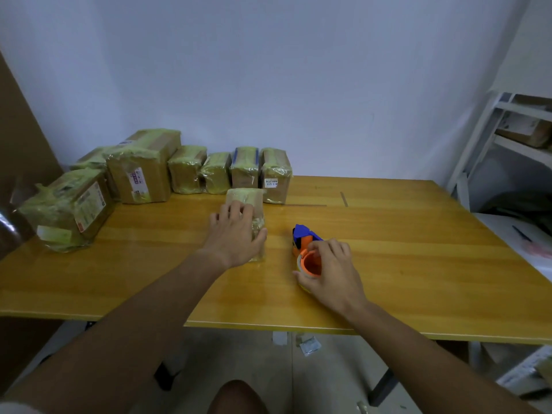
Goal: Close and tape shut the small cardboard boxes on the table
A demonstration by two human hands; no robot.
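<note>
A small cardboard box (245, 198) wrapped in clear tape lies on the yellow wooden table (403, 258), just left of centre. My left hand (234, 236) lies over its near half, fingers spread on top and thumb against its right side. An orange and blue tape dispenser (304, 239) with a tape roll sits to the right. My right hand (327, 268) grips the roll end of it, fingers curled round the orange core.
Several taped cardboard boxes (215, 173) stand in a row along the wall at the back left, with a larger one (67, 209) at the left edge. A white shelf (519, 138) with a box stands at the right. Paper scraps lie on the floor below.
</note>
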